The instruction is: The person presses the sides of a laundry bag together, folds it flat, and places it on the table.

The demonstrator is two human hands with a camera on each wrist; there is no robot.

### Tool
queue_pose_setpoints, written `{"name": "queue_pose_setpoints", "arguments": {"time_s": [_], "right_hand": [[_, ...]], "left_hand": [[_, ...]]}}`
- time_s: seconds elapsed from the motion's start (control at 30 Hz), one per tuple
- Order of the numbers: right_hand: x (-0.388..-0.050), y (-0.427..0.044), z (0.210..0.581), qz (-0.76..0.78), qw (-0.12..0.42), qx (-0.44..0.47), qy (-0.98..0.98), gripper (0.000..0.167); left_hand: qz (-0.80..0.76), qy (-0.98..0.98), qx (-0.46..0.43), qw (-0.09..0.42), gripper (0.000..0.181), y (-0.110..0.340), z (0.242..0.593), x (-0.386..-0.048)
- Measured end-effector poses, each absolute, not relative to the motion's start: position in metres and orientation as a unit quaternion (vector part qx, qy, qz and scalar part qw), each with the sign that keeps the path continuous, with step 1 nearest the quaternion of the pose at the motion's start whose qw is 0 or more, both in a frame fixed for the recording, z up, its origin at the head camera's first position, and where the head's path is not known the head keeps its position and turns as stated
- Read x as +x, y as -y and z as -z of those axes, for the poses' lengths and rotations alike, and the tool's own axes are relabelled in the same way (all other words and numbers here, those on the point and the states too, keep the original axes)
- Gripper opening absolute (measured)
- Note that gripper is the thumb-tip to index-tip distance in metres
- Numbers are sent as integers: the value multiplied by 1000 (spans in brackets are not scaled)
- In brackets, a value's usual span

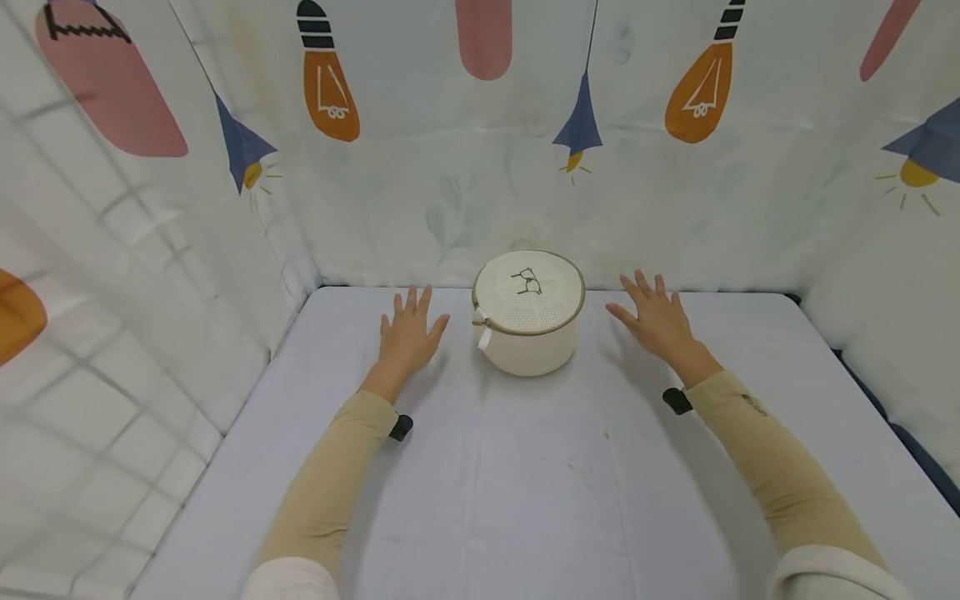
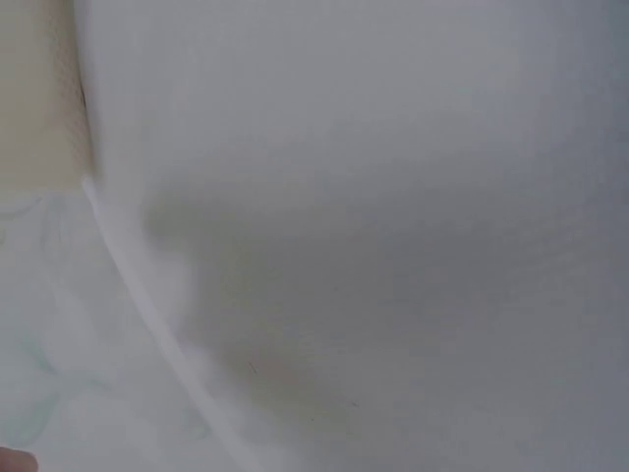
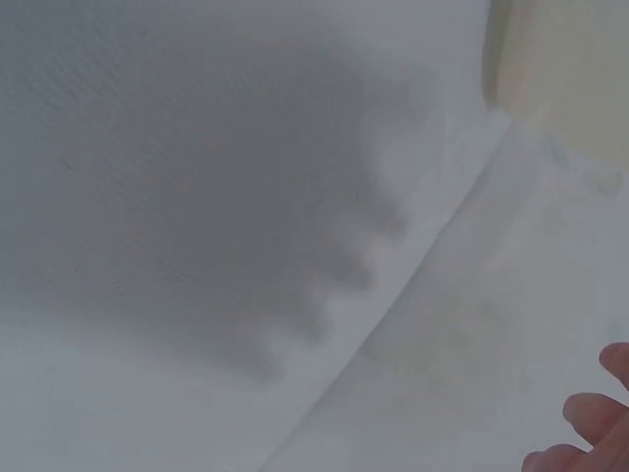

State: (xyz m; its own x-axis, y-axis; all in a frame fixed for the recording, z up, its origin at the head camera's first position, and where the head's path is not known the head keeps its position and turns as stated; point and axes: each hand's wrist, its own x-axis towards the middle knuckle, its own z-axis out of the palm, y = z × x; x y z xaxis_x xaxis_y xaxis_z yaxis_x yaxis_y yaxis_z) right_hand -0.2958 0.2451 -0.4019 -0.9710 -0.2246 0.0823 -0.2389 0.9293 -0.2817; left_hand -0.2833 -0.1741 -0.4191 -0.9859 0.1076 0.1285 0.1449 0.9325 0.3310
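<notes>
A round cream zippered mesh bag (image 1: 528, 292) stands at the far side of the table, with a dark line drawing on its lid and a white tab by the zip. My left hand (image 1: 408, 337) is held to the left of it with fingers spread, apart from the bag. On the other side, my right hand (image 1: 654, 321) is spread in the same way and holds nothing. Part of the bag's side (image 2: 39, 93) shows at the left wrist view's upper left corner. The right wrist view catches the bag (image 3: 565, 79) at upper right and some fingertips (image 3: 595, 418) below.
A white cloth covers the table (image 1: 480, 500). Behind it hangs a pale curtain (image 1: 397, 200) printed with lamps and bulbs, close to the table's far edge. More fabric with a grid shadow (image 1: 112, 375) lines the left side. Small specks lie on the cloth.
</notes>
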Motion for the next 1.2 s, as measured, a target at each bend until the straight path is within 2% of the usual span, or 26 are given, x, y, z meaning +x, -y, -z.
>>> {"name": "queue_pose_setpoints", "arguments": {"time_s": [0.4, 0.9, 1.2], "right_hand": [[-288, -238, 391, -176, 31, 133, 975, 78], [-280, -235, 371, -243, 4, 117, 963, 82], [-274, -228, 363, -278, -3, 128, 952, 71]], "left_hand": [[255, 962, -69, 73, 70, 163, 415, -278], [410, 906, -89, 59, 67, 148, 400, -271], [466, 882, -60, 38, 64, 144, 395, -266]]}}
